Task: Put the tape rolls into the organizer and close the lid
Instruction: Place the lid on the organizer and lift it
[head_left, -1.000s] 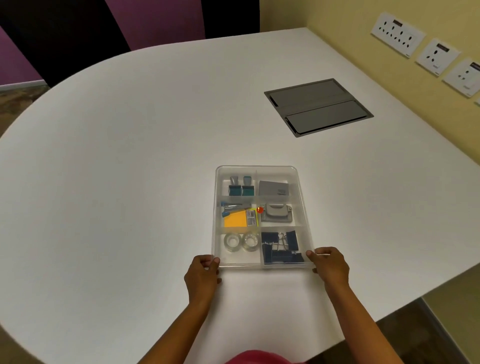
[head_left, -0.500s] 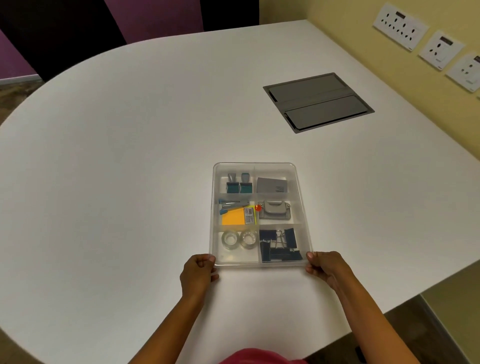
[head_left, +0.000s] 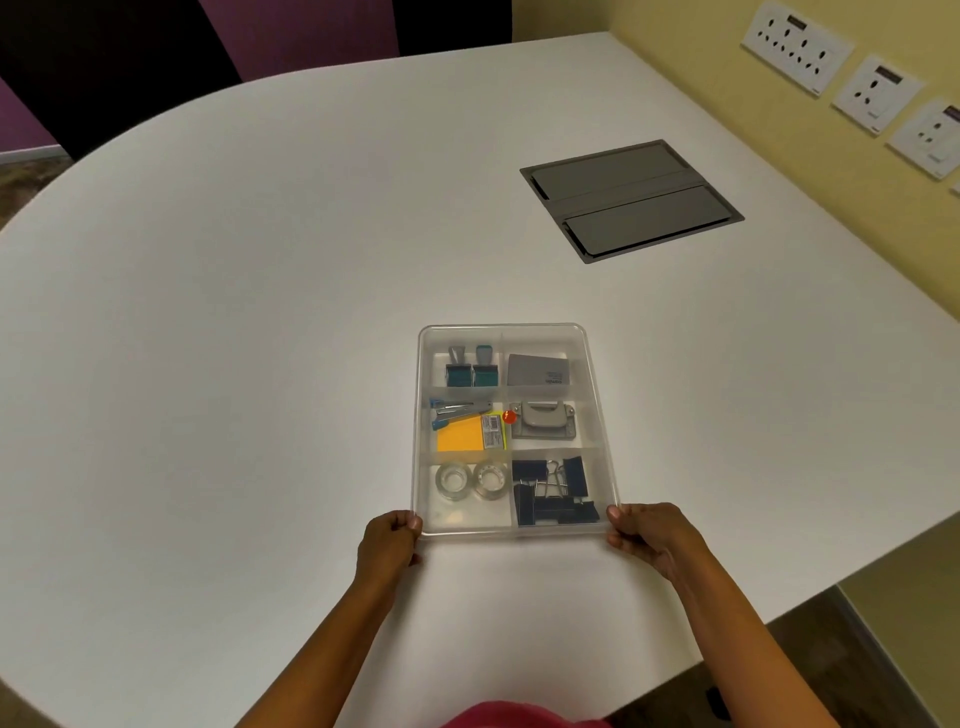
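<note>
Two tape rolls (head_left: 471, 481) lying flat, side by side, in the near-left compartment of the clear organizer (head_left: 597, 395), on the white bench (head_left: 260, 312). Long axis of the organizer pointing straight away from the body. Left hand (head_left: 388, 540) pinching the near-left corner, right hand (head_left: 647, 535) pinching the near-right corner, each equally near. Lid apparently lying over the box, though hard to tell through clear plastic. Probably only pressing down the near edge left.

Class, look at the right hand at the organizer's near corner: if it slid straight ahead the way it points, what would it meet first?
The right hand already touches the organizer at its near right corner, so it would push that; depth beyond is unclear.
</note>
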